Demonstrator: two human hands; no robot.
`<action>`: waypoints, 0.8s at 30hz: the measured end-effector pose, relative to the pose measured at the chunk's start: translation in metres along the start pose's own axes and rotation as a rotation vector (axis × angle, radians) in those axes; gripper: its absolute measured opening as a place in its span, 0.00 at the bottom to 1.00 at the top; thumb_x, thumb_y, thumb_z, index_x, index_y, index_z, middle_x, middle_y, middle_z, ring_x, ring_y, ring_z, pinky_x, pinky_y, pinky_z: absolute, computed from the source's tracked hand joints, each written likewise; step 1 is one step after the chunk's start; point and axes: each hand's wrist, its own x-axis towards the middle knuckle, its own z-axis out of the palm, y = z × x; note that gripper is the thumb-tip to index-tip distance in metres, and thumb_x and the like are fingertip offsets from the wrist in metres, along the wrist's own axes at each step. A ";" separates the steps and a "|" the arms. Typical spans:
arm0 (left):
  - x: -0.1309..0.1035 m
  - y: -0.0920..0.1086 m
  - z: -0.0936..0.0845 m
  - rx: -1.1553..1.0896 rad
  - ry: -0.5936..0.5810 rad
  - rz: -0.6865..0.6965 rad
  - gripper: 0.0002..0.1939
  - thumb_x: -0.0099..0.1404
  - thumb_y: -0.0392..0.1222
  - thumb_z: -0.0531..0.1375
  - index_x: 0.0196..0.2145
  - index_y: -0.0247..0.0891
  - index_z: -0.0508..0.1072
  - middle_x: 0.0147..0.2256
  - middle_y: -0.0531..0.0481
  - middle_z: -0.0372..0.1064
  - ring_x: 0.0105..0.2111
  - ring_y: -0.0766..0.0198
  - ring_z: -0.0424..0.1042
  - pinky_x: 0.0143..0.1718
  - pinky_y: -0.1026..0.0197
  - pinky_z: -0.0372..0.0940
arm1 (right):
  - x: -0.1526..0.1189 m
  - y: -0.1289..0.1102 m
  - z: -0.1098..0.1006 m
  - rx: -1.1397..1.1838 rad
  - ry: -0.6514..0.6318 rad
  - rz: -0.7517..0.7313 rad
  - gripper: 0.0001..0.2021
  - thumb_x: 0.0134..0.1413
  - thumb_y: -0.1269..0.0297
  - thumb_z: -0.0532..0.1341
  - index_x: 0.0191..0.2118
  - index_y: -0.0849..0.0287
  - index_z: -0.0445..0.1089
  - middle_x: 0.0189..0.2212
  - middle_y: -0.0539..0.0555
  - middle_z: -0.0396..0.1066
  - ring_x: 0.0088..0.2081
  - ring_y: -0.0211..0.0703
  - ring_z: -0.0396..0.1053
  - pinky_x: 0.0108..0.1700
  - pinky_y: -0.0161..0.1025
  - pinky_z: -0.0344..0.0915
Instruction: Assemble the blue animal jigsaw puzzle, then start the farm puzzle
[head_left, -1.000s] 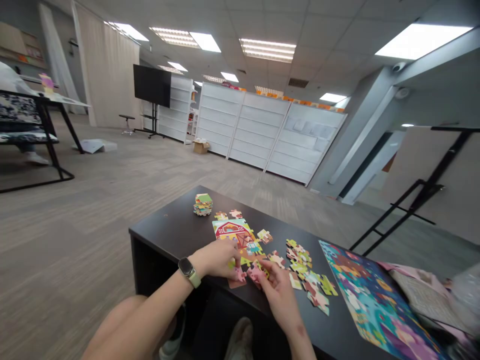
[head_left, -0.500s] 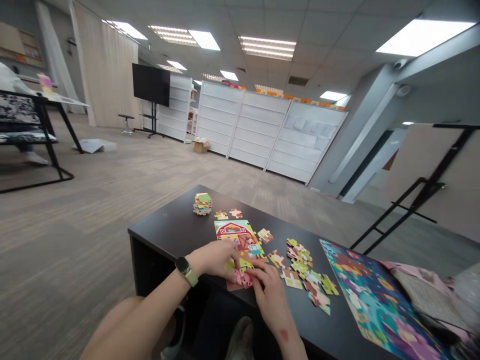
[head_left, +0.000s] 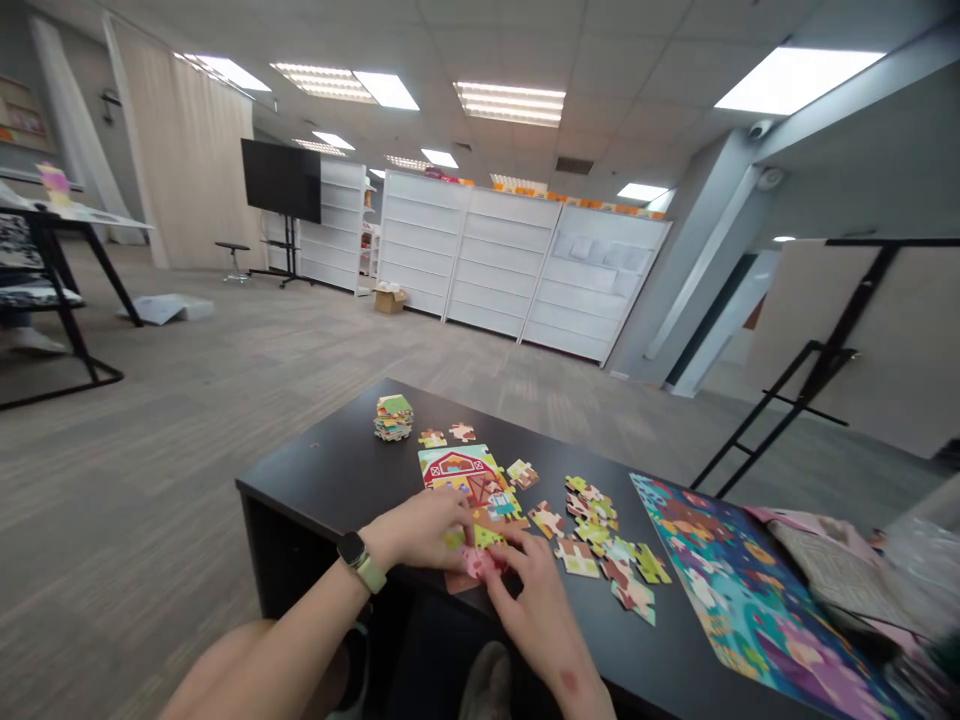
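Note:
A partly joined jigsaw puzzle (head_left: 472, 472) with a red barn lies near the front edge of the dark table. At its near end, my right hand (head_left: 534, 580) pinches a pink puzzle piece (head_left: 474, 562) between thumb and fingers. My left hand (head_left: 431, 530), with a watch on the wrist, curls over the puzzle's left side, its fingertips closed on the same pink piece. Fingers cover parts of the lower puzzle. Loose puzzle pieces (head_left: 592, 510) lie in a cluster to the right, and a few more sit around the puzzle's far and right sides.
A stack of puzzle pieces (head_left: 394, 418) stands at the far left of the table (head_left: 322, 470). On the right lie a colourful finished picture (head_left: 750, 590) and a pink-edged bag (head_left: 832, 570). An easel (head_left: 832, 350) stands beyond, and a person's foot shows at far left.
The camera view has turned slightly right and up. My right thumb and fingers have moved left over the pink piece; my left hand stays beside it.

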 end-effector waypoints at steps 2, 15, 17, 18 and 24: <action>-0.001 0.001 0.000 0.017 0.014 -0.002 0.14 0.58 0.50 0.67 0.40 0.42 0.78 0.41 0.49 0.70 0.43 0.55 0.70 0.44 0.60 0.63 | -0.001 -0.002 -0.002 -0.004 -0.022 -0.014 0.09 0.60 0.63 0.60 0.42 0.52 0.77 0.50 0.58 0.70 0.54 0.57 0.65 0.55 0.54 0.65; 0.004 0.001 -0.002 -0.065 -0.015 -0.050 0.07 0.59 0.38 0.61 0.29 0.43 0.81 0.39 0.51 0.71 0.44 0.58 0.69 0.47 0.62 0.61 | -0.031 0.014 -0.032 -0.019 -0.063 0.025 0.21 0.62 0.65 0.55 0.59 0.51 0.67 0.61 0.56 0.63 0.62 0.51 0.58 0.64 0.53 0.58; 0.001 -0.001 -0.004 -0.091 -0.024 -0.080 0.06 0.58 0.40 0.63 0.27 0.43 0.80 0.41 0.51 0.71 0.43 0.59 0.70 0.46 0.62 0.61 | -0.039 0.044 -0.046 -0.111 0.112 0.114 0.17 0.62 0.63 0.53 0.54 0.53 0.71 0.58 0.58 0.66 0.60 0.52 0.60 0.63 0.56 0.58; -0.001 -0.003 -0.005 -0.104 -0.025 -0.099 0.06 0.58 0.41 0.63 0.25 0.42 0.79 0.41 0.52 0.71 0.42 0.59 0.70 0.46 0.62 0.62 | -0.044 0.061 -0.055 -0.160 0.203 0.169 0.17 0.62 0.63 0.52 0.52 0.54 0.72 0.55 0.59 0.68 0.58 0.53 0.63 0.61 0.56 0.59; -0.005 -0.011 0.001 -0.056 0.037 -0.155 0.12 0.57 0.50 0.66 0.36 0.43 0.78 0.48 0.49 0.69 0.49 0.53 0.68 0.53 0.56 0.60 | -0.063 0.125 -0.094 -0.300 0.307 0.436 0.18 0.54 0.57 0.54 0.45 0.59 0.71 0.47 0.61 0.73 0.51 0.56 0.67 0.56 0.55 0.63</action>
